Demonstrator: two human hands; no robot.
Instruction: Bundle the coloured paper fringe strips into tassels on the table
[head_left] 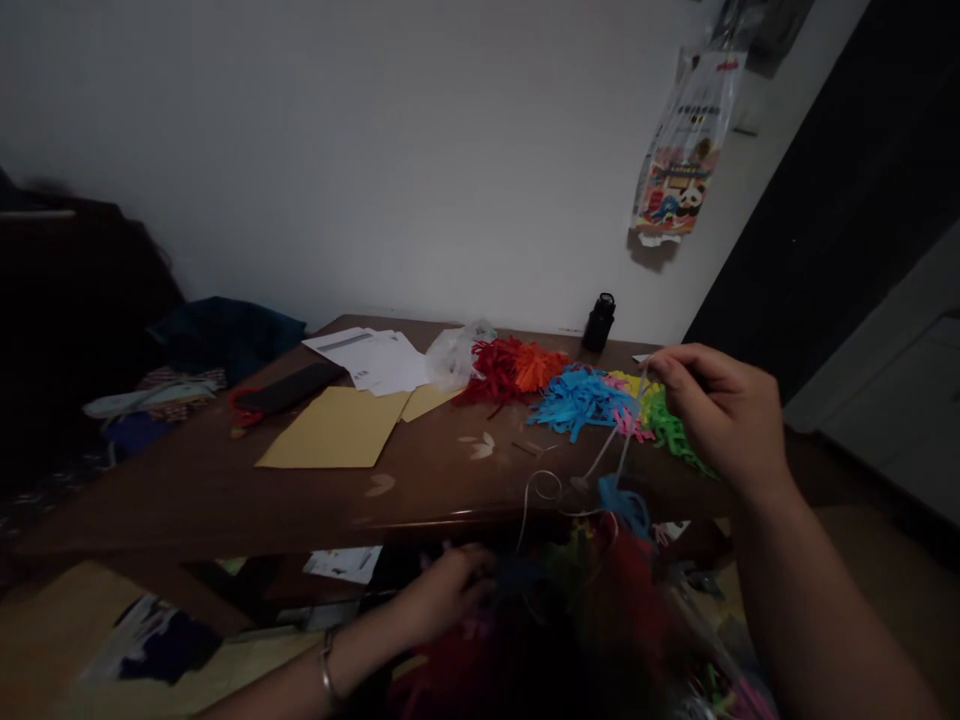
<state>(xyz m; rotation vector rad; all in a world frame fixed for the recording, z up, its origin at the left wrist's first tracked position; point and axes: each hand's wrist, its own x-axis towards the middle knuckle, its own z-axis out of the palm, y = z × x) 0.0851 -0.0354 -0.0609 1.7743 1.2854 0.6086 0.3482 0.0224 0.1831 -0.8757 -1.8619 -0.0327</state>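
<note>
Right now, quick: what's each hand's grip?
Left hand: too dim and blurred to tell whether it holds anything.
Right hand: closed, pinching a thin white string.

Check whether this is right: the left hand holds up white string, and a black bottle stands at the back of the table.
Wrong hand: the head view shows the right hand holding up the white string, the left hand low. The black bottle stands as you said.

The right hand (721,415) is raised, thumb and forefinger pinched, the right forearm (814,590) slanting up beneath it. The left hand (450,590) is lower, fingers curled and blurred, the left forearm (367,645) angled in from below.
</note>
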